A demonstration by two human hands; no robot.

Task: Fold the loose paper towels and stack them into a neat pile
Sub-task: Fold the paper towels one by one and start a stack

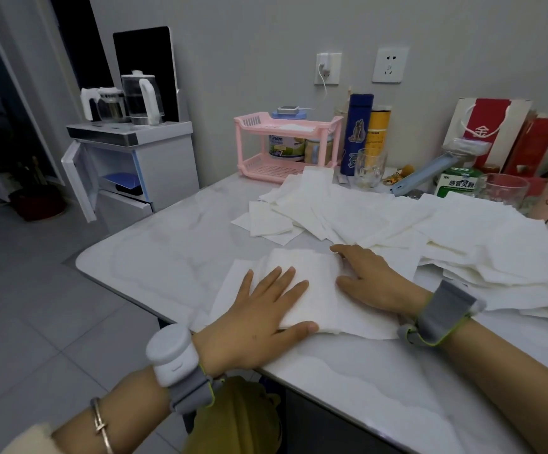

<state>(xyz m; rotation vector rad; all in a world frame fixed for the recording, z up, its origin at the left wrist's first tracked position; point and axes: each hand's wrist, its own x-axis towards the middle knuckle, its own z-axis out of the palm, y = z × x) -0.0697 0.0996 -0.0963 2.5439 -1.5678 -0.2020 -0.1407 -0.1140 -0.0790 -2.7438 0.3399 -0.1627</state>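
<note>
— Lettering is asked for first: what can be read?
— "Cream" is printed on a tin point(286, 147) in the pink rack point(256, 124). "999" and 感冒灵颗粒 are printed on a green box point(457, 186), and a gold 金 is carried by a red-and-white bag point(485, 126). The print on the blue bottle point(357, 132) cannot be made out.
— And the edges?
— The table point(167, 257) is rounded at its left corner, and its near edge is crossed by both wrists. Bare top is left to the left of the hands and along the front; the back and right are crowded.
— The towels?
— A folded towel point(318, 290) is laid near the front edge on a flat sheet point(230, 290). It is pressed by the left hand point(266, 309), fingers straight and spread, thumb along its near edge. The right hand point(374, 280) is laid flat at its right side. Nothing is gripped. The loose towels point(462, 244) are heaped just behind and to the right.
— Materials?
— The towels are white, soft and square-cornered. The top is glossy, marbled white. The rack is slotted plastic, and a clear glass point(369, 167) is stood behind the heap.
</note>
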